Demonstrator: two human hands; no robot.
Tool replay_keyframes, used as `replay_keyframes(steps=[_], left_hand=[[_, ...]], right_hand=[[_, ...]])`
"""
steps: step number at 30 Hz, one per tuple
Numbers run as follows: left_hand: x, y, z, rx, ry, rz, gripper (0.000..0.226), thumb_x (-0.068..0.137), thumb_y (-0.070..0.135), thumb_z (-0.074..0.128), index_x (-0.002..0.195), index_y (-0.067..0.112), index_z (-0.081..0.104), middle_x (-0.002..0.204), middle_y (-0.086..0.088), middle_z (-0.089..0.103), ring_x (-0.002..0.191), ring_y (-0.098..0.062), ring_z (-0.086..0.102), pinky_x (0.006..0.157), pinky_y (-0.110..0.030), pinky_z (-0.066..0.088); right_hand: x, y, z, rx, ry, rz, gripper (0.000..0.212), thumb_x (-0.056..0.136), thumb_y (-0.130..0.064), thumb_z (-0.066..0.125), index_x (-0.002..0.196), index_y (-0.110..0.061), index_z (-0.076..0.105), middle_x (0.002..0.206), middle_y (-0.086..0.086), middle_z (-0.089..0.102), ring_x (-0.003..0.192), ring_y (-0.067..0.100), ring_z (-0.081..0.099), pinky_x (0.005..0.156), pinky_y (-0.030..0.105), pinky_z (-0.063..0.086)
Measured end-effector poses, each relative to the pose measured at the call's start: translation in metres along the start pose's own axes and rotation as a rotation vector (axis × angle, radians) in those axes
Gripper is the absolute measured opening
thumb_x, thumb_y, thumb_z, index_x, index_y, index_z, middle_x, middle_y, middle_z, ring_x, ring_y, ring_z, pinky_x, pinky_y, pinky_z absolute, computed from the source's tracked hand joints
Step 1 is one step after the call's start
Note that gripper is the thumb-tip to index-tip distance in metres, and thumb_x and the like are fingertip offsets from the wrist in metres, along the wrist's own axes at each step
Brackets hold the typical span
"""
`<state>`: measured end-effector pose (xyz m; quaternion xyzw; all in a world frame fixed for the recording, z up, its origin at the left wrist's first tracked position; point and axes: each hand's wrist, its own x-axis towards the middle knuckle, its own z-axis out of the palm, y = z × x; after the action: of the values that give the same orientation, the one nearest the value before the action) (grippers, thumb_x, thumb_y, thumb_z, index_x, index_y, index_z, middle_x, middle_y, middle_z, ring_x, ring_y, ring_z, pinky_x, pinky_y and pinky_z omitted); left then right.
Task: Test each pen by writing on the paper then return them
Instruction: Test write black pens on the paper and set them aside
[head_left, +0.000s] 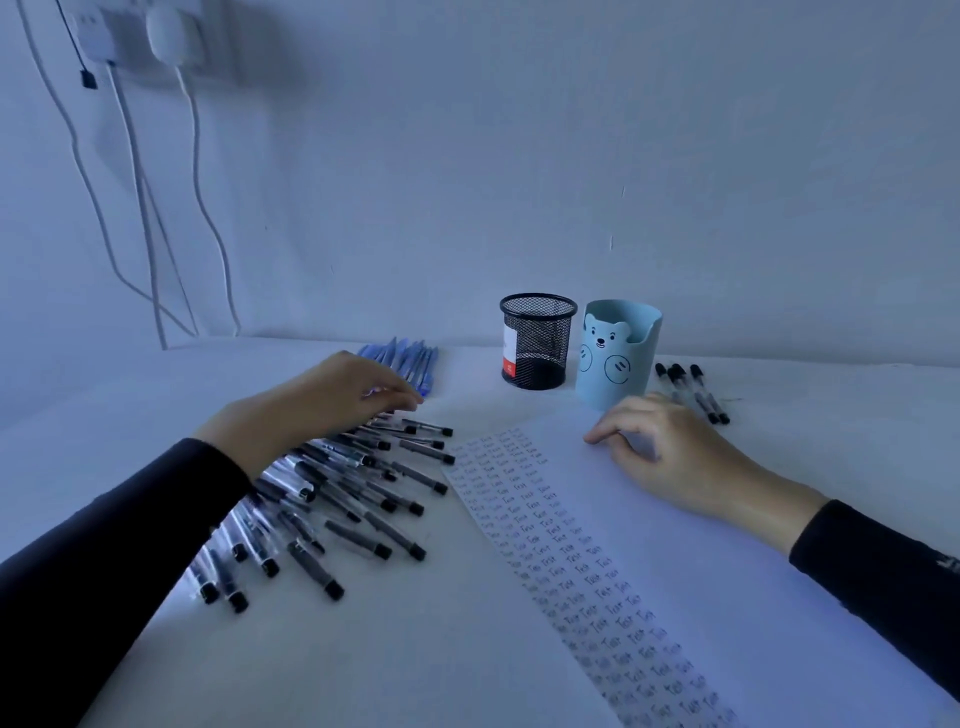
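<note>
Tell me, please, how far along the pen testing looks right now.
Done: the paper carries several columns of written words. In hand: the left hand reaches over the black pens, the right hand rests on the paper; neither writes. Left: no pens stick out of the mesh cup or bear cup, so returning likely remains.

The left arm (104, 545) and the right arm (883, 582), both dark-sleeved, reach forward from either side. The left hand (332, 400) is palm down, its fingers bent downward and close together; whether they pinch anything cannot be made out. The right hand (670, 452) is palm down too, fingers loosely curled, gripping nothing.
</note>
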<state>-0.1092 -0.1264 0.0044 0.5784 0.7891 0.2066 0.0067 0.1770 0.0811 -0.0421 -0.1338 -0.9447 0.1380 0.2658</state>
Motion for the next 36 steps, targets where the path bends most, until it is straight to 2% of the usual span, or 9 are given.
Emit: replay_keyframes(steps=[5, 10, 16, 20, 23, 26, 29, 33, 36], left_hand=[[0.003, 0.003, 0.009, 0.023, -0.038, 0.068, 0.016, 0.090, 0.024, 0.069, 0.101, 0.032, 0.075, 0.089, 0.031, 0.064, 0.085, 0.017, 0.057, 0.092, -0.019, 0.045], [0.004, 0.013, 0.018, 0.049, 0.085, 0.232, 0.020, 0.093, 0.012, 0.062, 0.106, 0.022, 0.073, 0.091, 0.026, 0.062, 0.083, 0.012, 0.060, 0.087, -0.033, 0.053], [-0.008, 0.073, 0.054, -0.084, 0.057, 0.522, 0.025, 0.090, 0.017, 0.066, 0.114, 0.017, 0.071, 0.102, 0.007, 0.070, 0.088, -0.002, 0.063, 0.077, -0.011, 0.050], [-0.009, 0.072, 0.053, -0.142, 0.052, 0.409, 0.026, 0.097, 0.024, 0.056, 0.120, 0.020, 0.068, 0.108, 0.011, 0.068, 0.095, 0.007, 0.060, 0.083, -0.006, 0.045], [-0.006, 0.055, 0.045, -0.083, 0.083, 0.228, 0.025, 0.098, 0.026, 0.053, 0.119, 0.026, 0.066, 0.110, 0.014, 0.067, 0.096, 0.014, 0.056, 0.084, -0.006, 0.043], [-0.006, 0.046, 0.043, -0.032, 0.096, 0.110, 0.024, 0.098, 0.029, 0.051, 0.117, 0.026, 0.067, 0.110, 0.013, 0.067, 0.091, 0.010, 0.057, 0.074, -0.008, 0.042], [-0.006, 0.045, 0.042, 0.005, 0.103, 0.060, 0.025, 0.099, 0.031, 0.049, 0.117, 0.025, 0.066, 0.110, 0.012, 0.065, 0.080, 0.012, 0.053, 0.066, -0.006, 0.038], [-0.008, 0.046, 0.042, 0.028, 0.023, 0.056, 0.030, 0.099, 0.042, 0.045, 0.118, 0.029, 0.064, 0.118, 0.013, 0.062, 0.108, -0.003, 0.056, 0.088, -0.023, 0.047], [-0.010, 0.051, 0.041, 0.022, -0.081, 0.068, 0.042, 0.090, 0.063, 0.043, 0.116, 0.036, 0.063, 0.126, 0.021, 0.056, 0.110, -0.001, 0.055, 0.094, -0.029, 0.047]], right_hand=[[-0.001, -0.003, 0.000, 0.008, 0.011, -0.015, 0.027, 0.085, -0.024, 0.050, 0.093, -0.025, 0.075, 0.092, -0.017, 0.066, 0.094, 0.011, 0.059, 0.089, 0.032, 0.046], [-0.001, -0.001, 0.000, 0.004, 0.014, -0.008, 0.028, 0.086, -0.024, 0.050, 0.101, -0.023, 0.074, 0.094, -0.020, 0.064, 0.096, 0.007, 0.056, 0.088, 0.025, 0.042], [0.000, -0.003, -0.002, 0.022, 0.027, 0.028, 0.024, 0.093, -0.011, 0.060, 0.113, -0.019, 0.071, 0.096, -0.018, 0.063, 0.098, 0.004, 0.052, 0.088, 0.021, 0.038], [-0.001, -0.025, -0.008, 0.128, -0.019, 0.067, 0.032, 0.093, -0.044, 0.057, 0.121, -0.032, 0.064, 0.091, -0.018, 0.059, 0.092, -0.004, 0.047, 0.079, 0.009, 0.035], [-0.004, -0.041, -0.007, 0.068, -0.167, 0.033, 0.052, 0.075, -0.071, 0.056, 0.113, -0.037, 0.068, 0.091, -0.017, 0.054, 0.099, -0.004, 0.045, 0.084, 0.010, 0.036], [-0.004, -0.043, 0.001, 0.055, -0.168, 0.000, 0.033, 0.079, -0.057, 0.066, 0.096, -0.029, 0.072, 0.091, -0.016, 0.055, 0.094, 0.002, 0.050, 0.080, 0.020, 0.041], [0.001, -0.044, -0.009, 0.305, -0.136, 0.170, 0.012, 0.083, -0.034, 0.075, 0.088, -0.026, 0.069, 0.092, -0.009, 0.066, 0.080, -0.004, 0.055, 0.073, 0.015, 0.043], [0.015, -0.052, -0.040, 1.071, 0.042, 0.374, 0.011, 0.088, -0.029, 0.063, 0.094, -0.020, 0.060, 0.102, 0.007, 0.075, 0.095, 0.020, 0.068, 0.087, 0.035, 0.052], [0.019, -0.058, -0.058, 1.278, 0.024, 0.491, 0.023, 0.096, -0.044, 0.049, 0.110, -0.031, 0.061, 0.066, -0.003, 0.052, 0.054, 0.018, 0.047, 0.055, 0.029, 0.044]])
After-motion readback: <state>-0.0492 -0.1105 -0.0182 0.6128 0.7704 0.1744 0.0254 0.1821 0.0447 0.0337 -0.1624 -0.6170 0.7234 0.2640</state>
